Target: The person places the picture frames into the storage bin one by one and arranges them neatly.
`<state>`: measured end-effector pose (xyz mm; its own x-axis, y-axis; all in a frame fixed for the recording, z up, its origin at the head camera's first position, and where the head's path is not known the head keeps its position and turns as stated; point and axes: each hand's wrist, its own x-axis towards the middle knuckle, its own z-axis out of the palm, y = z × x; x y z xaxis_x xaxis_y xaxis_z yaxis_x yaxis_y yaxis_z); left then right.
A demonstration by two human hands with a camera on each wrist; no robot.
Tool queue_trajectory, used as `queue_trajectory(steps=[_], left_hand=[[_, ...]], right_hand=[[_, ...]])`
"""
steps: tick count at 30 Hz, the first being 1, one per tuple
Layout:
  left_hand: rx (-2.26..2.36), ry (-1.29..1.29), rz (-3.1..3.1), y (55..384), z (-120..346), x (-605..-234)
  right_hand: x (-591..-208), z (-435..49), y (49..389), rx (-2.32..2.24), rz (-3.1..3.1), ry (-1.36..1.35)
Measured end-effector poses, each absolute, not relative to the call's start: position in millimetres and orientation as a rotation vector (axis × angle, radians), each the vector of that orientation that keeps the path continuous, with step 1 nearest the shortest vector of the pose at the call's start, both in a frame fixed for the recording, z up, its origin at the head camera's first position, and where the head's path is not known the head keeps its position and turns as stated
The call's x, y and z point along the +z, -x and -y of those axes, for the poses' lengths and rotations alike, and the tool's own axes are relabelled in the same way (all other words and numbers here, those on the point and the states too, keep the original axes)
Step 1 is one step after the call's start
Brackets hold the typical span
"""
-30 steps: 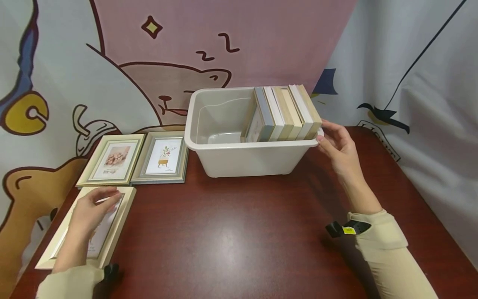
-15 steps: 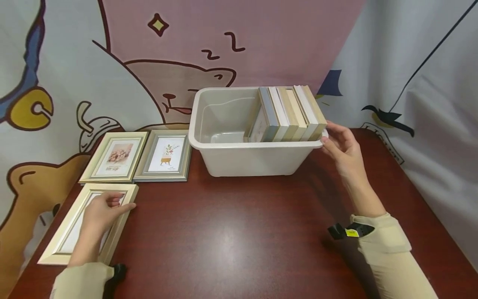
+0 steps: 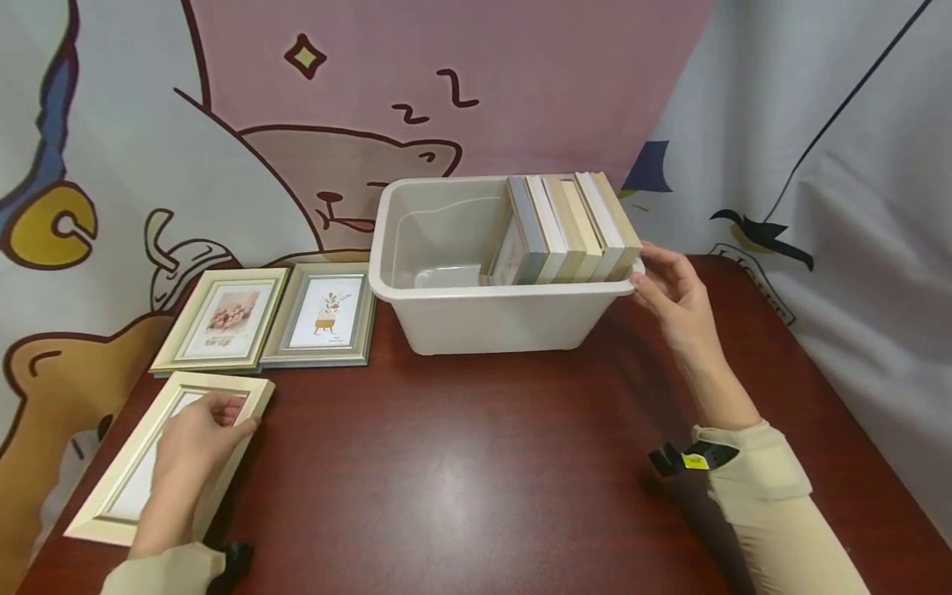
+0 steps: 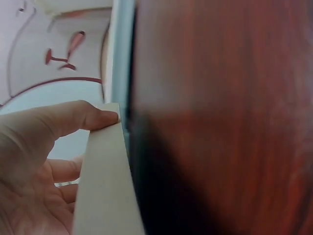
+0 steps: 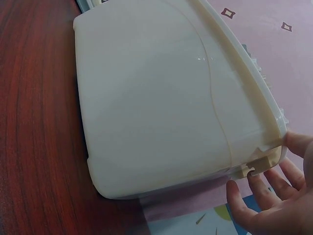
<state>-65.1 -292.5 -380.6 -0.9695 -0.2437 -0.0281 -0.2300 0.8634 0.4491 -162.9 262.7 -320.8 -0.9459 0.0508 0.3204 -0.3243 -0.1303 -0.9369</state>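
My left hand (image 3: 195, 435): gripping the cream frame (image 3: 145, 465) lying flat near the table's (image 3: 461, 463) left edge (thumb curling over its edge).
My right hand (image 3: 673, 299): fingers curling, holding the bin's (image 3: 491, 318) right rim.

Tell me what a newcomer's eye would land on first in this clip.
Probably the pale plastic bin at the back of the dark red table, with picture frames standing on edge at its right end, where the right hand holds the rim. Near left, the left hand grips a cream frame.
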Motion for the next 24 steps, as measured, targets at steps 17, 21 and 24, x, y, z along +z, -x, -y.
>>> queue_trajectory(steps=[17,21,24], left_hand=[[-1.080,-0.266,2.471,27.6,252.6,-292.9],[-1.192,-0.196,2.321,28.7,238.8,-275.4],[-1.220,-0.088,2.235,31.2,230.9,-263.3]], right_hand=[[-320.6,-262.5,162.4,2.165,1.887,-0.303],[-320.5,-262.6,162.2,2.168,1.884,-0.302],[-320.5,-262.6,162.2,2.170,1.887,-0.296]])
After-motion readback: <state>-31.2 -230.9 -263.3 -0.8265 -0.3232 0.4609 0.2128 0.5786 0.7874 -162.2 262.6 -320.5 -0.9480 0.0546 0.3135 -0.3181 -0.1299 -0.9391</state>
